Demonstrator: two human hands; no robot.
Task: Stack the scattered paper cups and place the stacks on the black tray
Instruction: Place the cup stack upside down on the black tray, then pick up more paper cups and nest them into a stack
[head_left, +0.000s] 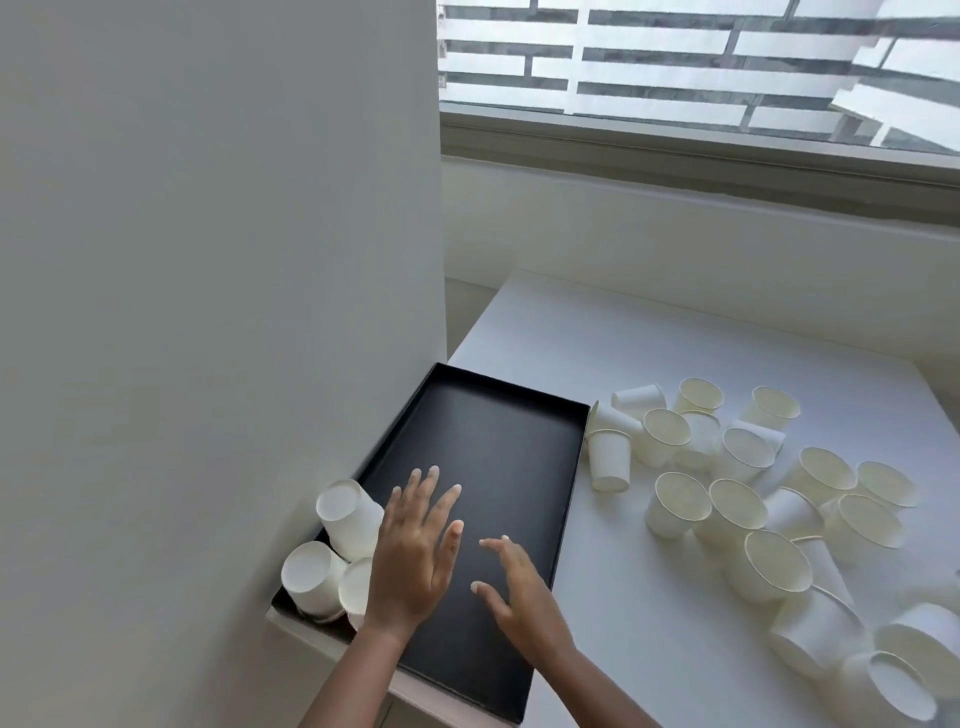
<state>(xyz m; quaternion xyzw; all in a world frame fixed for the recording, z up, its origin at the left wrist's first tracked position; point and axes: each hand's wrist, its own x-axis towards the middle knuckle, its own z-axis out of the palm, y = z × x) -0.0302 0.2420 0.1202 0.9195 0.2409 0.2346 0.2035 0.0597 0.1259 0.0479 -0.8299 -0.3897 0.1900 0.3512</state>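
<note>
Paper cups (748, 499) lie scattered on the white table (597, 353), right of the black tray (488, 447), some upright, some tipped over. Three upside-down cup stacks (332, 551) sit in the tray's near-left corner against the wall (208, 260). Left hand (415, 556) hovers flat, fingers spread, just beside the stacks, holding nothing. Right hand (519, 592) over the tray, fingers loosely curled, empty.

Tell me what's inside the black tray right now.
Three upside-down paper cup stacks crowd the black tray's near-left corner by the wall. Both open hands, left hand and right hand, hover above, hiding part of the stacks and floor.
</note>
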